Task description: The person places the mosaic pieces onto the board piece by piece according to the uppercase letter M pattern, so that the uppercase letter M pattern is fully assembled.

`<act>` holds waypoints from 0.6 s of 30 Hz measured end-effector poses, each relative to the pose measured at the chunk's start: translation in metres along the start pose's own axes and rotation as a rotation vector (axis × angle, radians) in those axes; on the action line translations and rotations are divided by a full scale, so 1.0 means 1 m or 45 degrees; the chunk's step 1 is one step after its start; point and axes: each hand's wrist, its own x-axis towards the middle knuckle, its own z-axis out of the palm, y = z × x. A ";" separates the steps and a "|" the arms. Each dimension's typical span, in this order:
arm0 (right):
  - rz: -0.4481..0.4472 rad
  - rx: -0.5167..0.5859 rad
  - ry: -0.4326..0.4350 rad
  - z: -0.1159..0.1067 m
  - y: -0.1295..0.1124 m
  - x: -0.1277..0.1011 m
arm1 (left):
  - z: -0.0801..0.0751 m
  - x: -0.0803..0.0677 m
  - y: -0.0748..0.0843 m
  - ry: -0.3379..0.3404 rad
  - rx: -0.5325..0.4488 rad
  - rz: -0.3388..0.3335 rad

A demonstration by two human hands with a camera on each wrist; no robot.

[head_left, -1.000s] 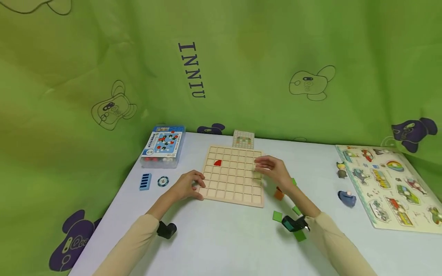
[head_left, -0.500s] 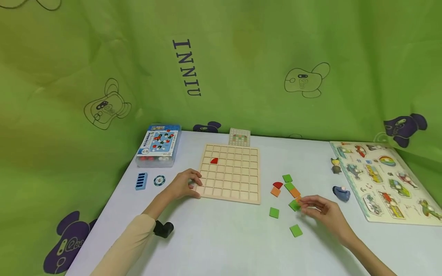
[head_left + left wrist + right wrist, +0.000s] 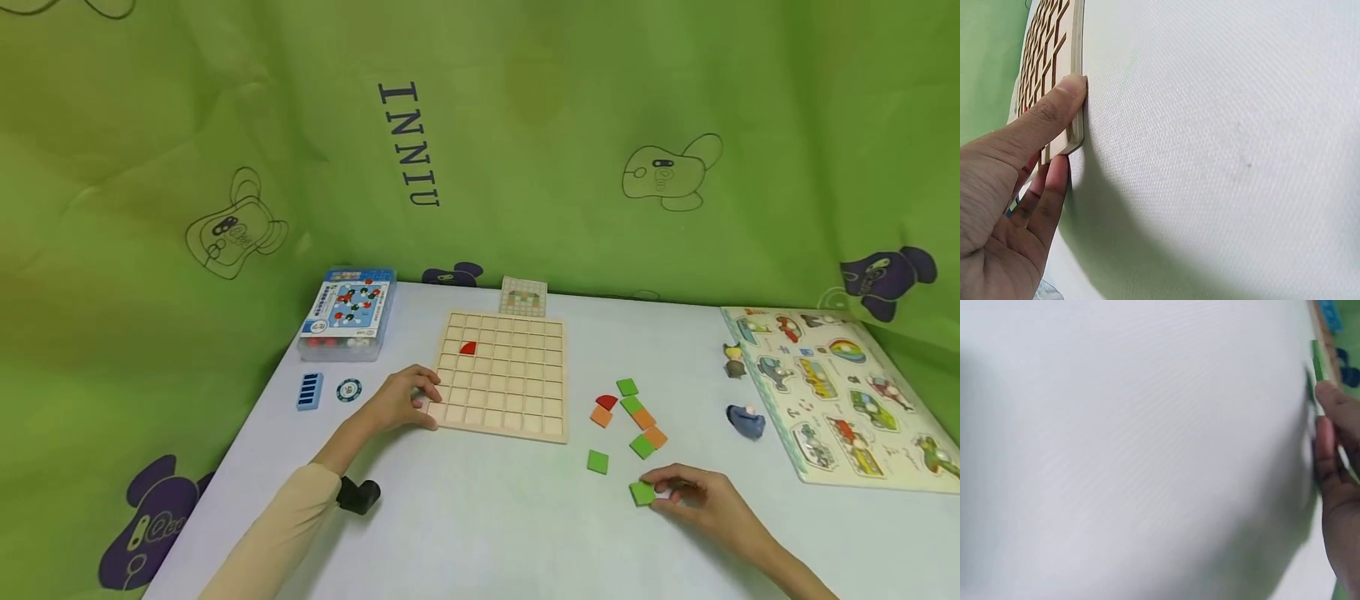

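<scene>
A wooden grid board [image 3: 517, 392] lies on the white table, and a red quarter-circle piece [image 3: 468, 348] sits in one of its upper left cells. My left hand [image 3: 397, 402] holds the board's near left corner; the left wrist view has the thumb [image 3: 1071, 87] on the front edge and fingers against the side. At the near right, my right hand [image 3: 705, 504] pinches a green square tile [image 3: 642, 493] by its right side, low over the table. In the right wrist view the tile's green edge [image 3: 1317, 360] shows just beyond the fingertips.
Several loose green and orange tiles [image 3: 602, 417] and a red piece [image 3: 607, 402] lie right of the board. A pattern card [image 3: 523, 285] stands behind it. Boxed kit [image 3: 348, 312], blue block [image 3: 310, 391] and round chip [image 3: 348, 390] are left; a picture puzzle [image 3: 783, 433] and small figures [image 3: 746, 422] are right.
My right hand has moved from the board's right edge, past the loose tiles, to the nearest green tile and now pinches it. The left hand keeps its place at the board's corner.
</scene>
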 end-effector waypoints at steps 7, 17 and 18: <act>0.142 -0.008 0.251 -0.003 -0.012 0.029 | -0.001 0.000 0.005 -0.003 0.001 -0.009; 0.212 0.016 0.456 0.000 -0.001 0.100 | -0.001 0.001 0.007 -0.001 0.069 0.022; 0.206 0.021 0.468 0.003 0.001 0.108 | -0.001 0.001 0.007 0.002 0.076 0.026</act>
